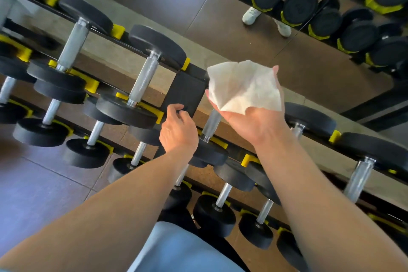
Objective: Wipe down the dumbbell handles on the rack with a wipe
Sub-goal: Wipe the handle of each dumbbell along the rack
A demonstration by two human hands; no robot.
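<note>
Above the rack (185, 93), the wipe (245, 87) lies spread across the flat, upturned right hand (254, 115).

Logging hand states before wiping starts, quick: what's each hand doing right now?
Left hand: fingers loosely curled, holding nothing.
Right hand: palm up, white crumpled paper wipe lying across its straight fingers.

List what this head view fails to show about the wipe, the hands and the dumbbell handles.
- Right hand fingers: head view, mostly covered by the wipe.
- Left hand fingertips: curled out of sight.
- Dumbbell handle below the wipe: partly hidden by the right hand.
- Rack ends: cut off by frame edges.
</note>
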